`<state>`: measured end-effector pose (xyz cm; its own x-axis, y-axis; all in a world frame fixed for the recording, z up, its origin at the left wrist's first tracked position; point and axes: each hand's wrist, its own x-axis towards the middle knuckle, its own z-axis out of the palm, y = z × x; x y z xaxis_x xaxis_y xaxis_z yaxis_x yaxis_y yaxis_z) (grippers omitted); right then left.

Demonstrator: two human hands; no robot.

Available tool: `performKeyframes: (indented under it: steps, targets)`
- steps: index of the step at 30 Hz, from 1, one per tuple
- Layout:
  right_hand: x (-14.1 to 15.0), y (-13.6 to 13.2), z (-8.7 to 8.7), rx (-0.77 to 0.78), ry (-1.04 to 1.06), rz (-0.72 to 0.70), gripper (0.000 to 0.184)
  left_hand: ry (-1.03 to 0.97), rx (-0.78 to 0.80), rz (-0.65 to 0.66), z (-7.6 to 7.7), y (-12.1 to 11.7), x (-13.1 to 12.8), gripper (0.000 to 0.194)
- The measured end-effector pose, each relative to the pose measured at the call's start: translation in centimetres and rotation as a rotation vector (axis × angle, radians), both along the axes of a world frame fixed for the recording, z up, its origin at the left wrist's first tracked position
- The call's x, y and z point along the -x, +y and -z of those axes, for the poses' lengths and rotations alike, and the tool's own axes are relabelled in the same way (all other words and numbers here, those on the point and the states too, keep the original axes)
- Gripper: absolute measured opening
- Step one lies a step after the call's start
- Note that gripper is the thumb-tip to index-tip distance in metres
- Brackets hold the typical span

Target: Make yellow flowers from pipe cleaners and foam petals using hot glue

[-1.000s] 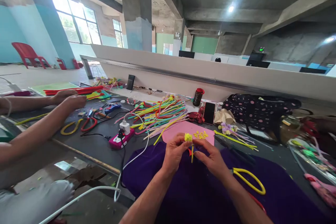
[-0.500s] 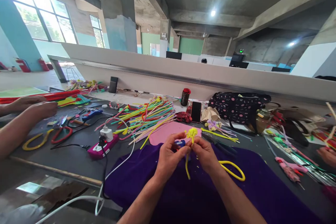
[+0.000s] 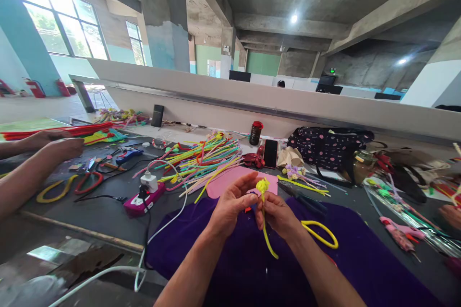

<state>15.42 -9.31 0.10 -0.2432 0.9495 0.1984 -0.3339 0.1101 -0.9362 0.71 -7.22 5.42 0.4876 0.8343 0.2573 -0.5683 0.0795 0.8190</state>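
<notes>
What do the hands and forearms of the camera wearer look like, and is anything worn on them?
The left hand and right hand are ungloved. Both forearms are bare where visible: no sleeves, watch or bracelet. I see no rings.

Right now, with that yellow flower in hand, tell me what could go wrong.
The right hand pinches the stem just below the flower's head, leaving the lower end loose; a tug there might bend it.

The white cable hangs past the table's edge, to the left of the left arm; an elbow could snag it and perhaps drag the power strip.
</notes>
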Motion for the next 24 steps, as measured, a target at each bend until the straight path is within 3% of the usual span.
performKeyframes:
  steps: [8, 16, 24]
  targets:
    - [0.2, -0.3, 0.1, 0.038, -0.010, -0.094, 0.033, 0.050, -0.069, 0.085, -0.1, 0.4, 1.0, 0.047]
    - [0.5, -0.7, 0.0, 0.006, -0.018, -0.158, 0.028, 0.138, -0.078, -0.003, -0.1, 0.2, 1.4, 0.028]
    - [0.4, -0.5, 0.2, -0.004, -0.023, -0.171, 0.024, 0.125, -0.068, 0.007, -0.1, 0.2, 1.7, 0.036]
